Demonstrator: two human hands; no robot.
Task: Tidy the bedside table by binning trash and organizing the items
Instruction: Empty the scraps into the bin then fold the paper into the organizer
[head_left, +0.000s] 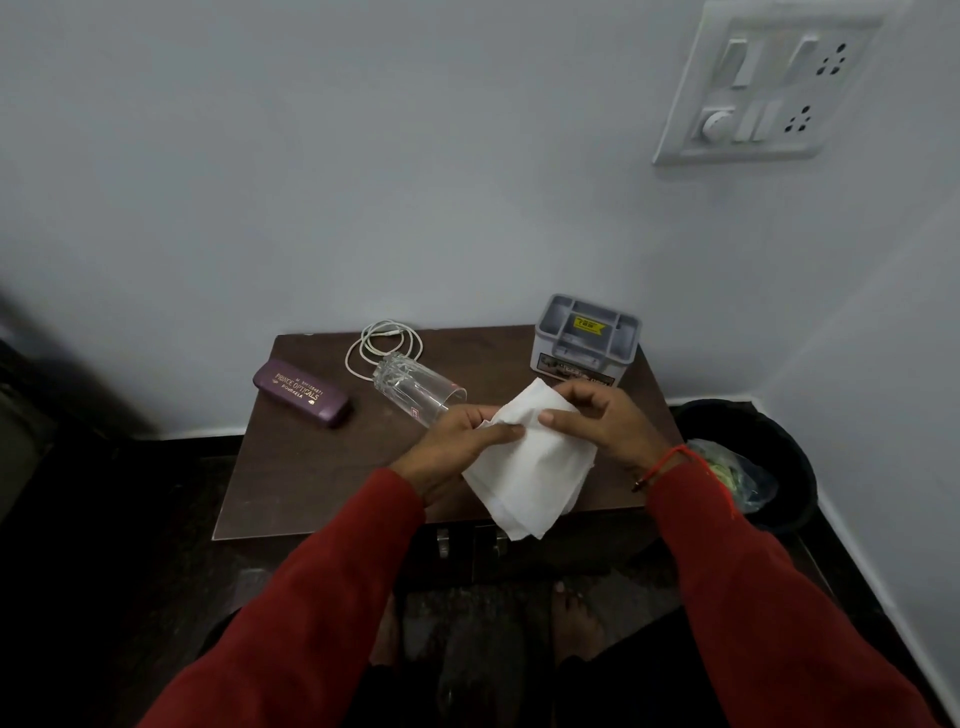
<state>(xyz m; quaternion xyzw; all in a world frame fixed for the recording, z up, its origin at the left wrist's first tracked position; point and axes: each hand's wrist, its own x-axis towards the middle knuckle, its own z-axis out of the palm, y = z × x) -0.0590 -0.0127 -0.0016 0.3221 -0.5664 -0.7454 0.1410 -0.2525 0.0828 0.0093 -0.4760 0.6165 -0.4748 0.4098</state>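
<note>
Tissue: white paper tissue (530, 462) held up over the front right part of the bedside table (311, 483), its lower corner hanging past the front edge; partly unfolded, creased, seemingly one loose sheet.
Left hand: left hand (457, 441) pinches the tissue's left edge between thumb and fingers.
Right hand: right hand (597, 421) pinches the upper right part, fingers curled round the paper; a red thread sits on that wrist.
Step in hand: by my reading, gathering the tissue as trash for the bin.
Doing it well: crumple the sheet into one hand so nothing trails, keep the elbows clear of the glass, then carry it right, past the table's right edge, and let go only once it is over the bin mouth.
Waste bin: dark round bin (800, 467) on the floor just beside the table's right edge, in the wall corner; it holds a clear plastic bag (743, 478) with something greenish inside, which I cannot identify.
Organizer: grey compartmented organizer (584, 340) at the back right corner, yellow sticker on top; its visible compartments look empty, though the shallow ones are hard to read.
Drinking glass: clear glass (415, 389) lying on its side mid-table, mouth toward the left hand, apparently empty; likely to roll if nudged.
Spectacle case: purple spectacle case (301, 395) closed, near the left edge; contents hidden.
Cable: white charging cable (382, 345) loosely coiled at the back edge, just behind the glass.
</note>
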